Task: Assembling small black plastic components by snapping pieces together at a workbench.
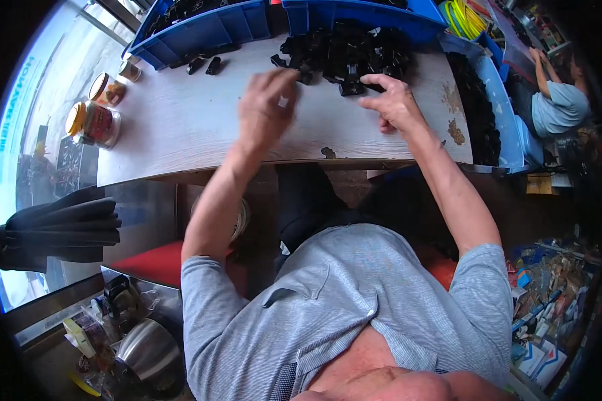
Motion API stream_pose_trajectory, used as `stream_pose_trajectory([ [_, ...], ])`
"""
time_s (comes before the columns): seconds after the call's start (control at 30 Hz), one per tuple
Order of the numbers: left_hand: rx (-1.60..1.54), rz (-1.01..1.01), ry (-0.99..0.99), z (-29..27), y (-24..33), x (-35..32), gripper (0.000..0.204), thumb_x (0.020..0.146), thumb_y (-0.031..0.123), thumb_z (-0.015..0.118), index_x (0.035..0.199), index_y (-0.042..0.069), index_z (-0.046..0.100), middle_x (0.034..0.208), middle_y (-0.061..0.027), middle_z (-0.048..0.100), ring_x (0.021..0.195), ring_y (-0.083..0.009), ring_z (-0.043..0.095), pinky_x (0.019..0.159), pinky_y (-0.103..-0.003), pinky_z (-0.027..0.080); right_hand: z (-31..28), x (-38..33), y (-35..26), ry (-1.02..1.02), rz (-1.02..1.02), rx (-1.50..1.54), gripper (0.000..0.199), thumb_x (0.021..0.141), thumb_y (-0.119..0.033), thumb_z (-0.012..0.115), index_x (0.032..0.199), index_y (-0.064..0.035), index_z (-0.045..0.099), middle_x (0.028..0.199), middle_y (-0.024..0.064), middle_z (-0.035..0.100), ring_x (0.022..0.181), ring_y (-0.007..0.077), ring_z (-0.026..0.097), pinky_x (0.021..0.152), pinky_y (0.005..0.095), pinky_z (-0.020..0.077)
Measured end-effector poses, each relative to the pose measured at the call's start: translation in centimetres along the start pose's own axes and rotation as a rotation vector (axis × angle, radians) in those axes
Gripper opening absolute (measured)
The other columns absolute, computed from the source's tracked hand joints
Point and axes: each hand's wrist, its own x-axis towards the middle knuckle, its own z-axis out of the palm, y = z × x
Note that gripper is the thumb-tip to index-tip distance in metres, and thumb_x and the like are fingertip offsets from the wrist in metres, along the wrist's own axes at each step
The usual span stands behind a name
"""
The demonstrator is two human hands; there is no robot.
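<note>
A heap of small black plastic parts (381,57) lies at the far side of the pale wooden table (187,120). My right hand (396,103) is at the heap's near edge, with forefinger and thumb apart and nothing seen between them. Just beyond its fingertips is one black part (351,87). Over the table to the left, my left hand (267,103) is smeared by motion, near the left fringe of the heap. Its fingers are too blurred to show whether they hold anything. Farther left, two loose black parts (213,65) lie apart from the heap.
Two blue bins (211,32) with black parts line the table's far edge. A lighter blue bin (505,113) of black parts stands at the right. Lidded jars (97,125) are on the left edge by a window. Another person (560,107) works at far right.
</note>
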Motion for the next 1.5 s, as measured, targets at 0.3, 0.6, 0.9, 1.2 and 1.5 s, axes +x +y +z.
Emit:
stream_pose_trajectory([
  [0.3,0.029,0.055,-0.345,4.4,4.7,0.7,0.037,0.087,0.015,0.067,0.124,0.01,0.065,0.128,-0.0105,0.063,0.109,-0.0319,0.06,0.092,-0.04,0.052,1.2,1.2,-0.8,-0.049,0.022,-0.221,0.036,0.084,-0.019,0.073,0.119,-0.0122,0.069,0.063,0.0051,0.06,0.044,0.0128,0.054,0.037,0.0302,0.0454],
  [0.6,-0.035,0.138,-0.378,4.6,4.2,0.4,0.03,0.089,0.013,0.066,0.118,0.008,0.065,0.109,-0.0099,0.069,0.097,-0.0292,0.063,0.082,-0.039,0.054,-0.6,1.7,-0.3,-0.227,0.112,-0.145,0.03,0.092,-0.035,0.069,0.107,-0.009,0.07,0.061,0.0025,0.057,0.042,0.0131,0.054,0.039,0.0315,0.0465],
  [0.9,-0.035,-0.081,0.092,1.7,0.6,1.0,0.025,0.084,0.007,0.07,0.108,0.01,0.068,0.113,-0.0109,0.068,0.102,-0.0332,0.063,0.08,-0.042,0.055,1.1,0.1,-0.8,-0.04,0.07,-0.045,0.04,0.086,-0.034,0.076,0.115,-0.0071,0.068,0.066,0.0025,0.06,0.043,0.0107,0.053,0.037,0.028,0.0446],
  [1.2,0.627,-0.454,-0.145,-3.9,-12.2,1.7,0.03,0.091,0.024,0.062,0.12,0.017,0.069,0.117,-0.0096,0.07,0.109,-0.0367,0.062,0.094,-0.046,0.049,2.0,0.3,-1.0,-0.093,-0.026,-0.129,0.043,0.08,-0.018,0.079,0.118,-0.0049,0.064,0.057,-0.0001,0.052,0.04,0.0098,0.049,0.034,0.0272,0.04],
  [1.5,0.496,-0.33,-0.025,-3.4,-11.0,1.3,0.022,0.092,0.018,0.062,0.111,0.014,0.072,0.104,-0.0119,0.073,0.099,-0.033,0.068,0.085,-0.044,0.053,2.1,0.1,-0.8,-0.091,-0.014,-0.124,0.034,0.081,-0.015,0.078,0.112,-0.0055,0.066,0.055,-0.0016,0.048,0.039,0.0089,0.046,0.034,0.0266,0.0374],
])
